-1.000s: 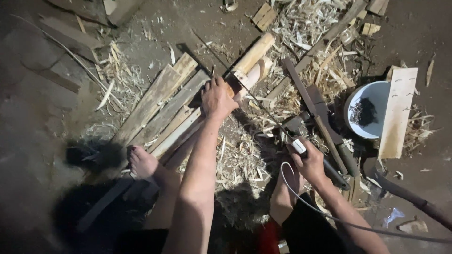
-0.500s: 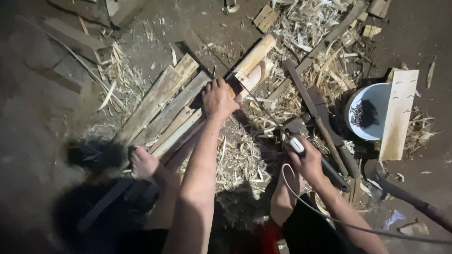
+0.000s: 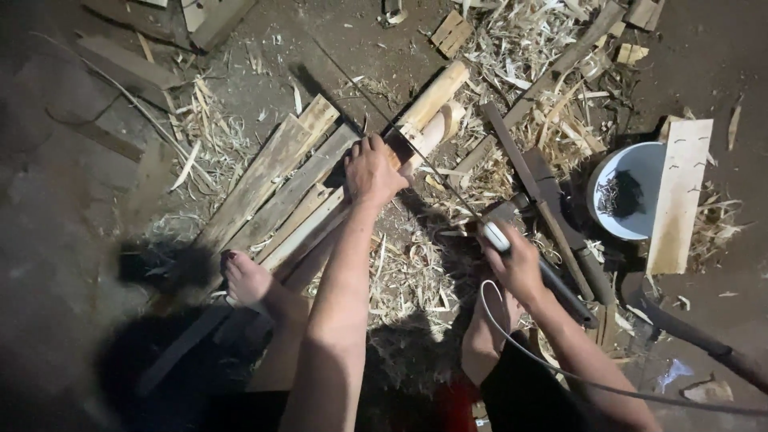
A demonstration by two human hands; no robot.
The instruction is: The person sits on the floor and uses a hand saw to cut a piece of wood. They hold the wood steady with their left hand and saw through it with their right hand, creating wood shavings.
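My left hand (image 3: pixel 372 170) presses down on a pale bamboo piece (image 3: pixel 436 96) that lies across several wooden planks (image 3: pixel 272 184). My right hand (image 3: pixel 516 260) is closed on the white-tipped handle of a thin-bladed saw (image 3: pixel 432 172). The blade runs diagonally up and left and crosses the bamboo just beside my left fingers. A second, split piece of bamboo (image 3: pixel 442 126) lies against the first. My bare left foot (image 3: pixel 244 276) rests on the near end of the planks.
A white bowl (image 3: pixel 632 172) holding small dark metal bits stands at the right, with a light plank (image 3: pixel 680 196) leaning over it. Dark long-handled tools (image 3: pixel 552 204) lie beside my right hand. Wood shavings (image 3: pixel 408 280) and offcuts cover the ground.
My right hand and the saw handle have shifted slightly forward, toward the bamboo. My left hand stays pressed on the bamboo in the same place.
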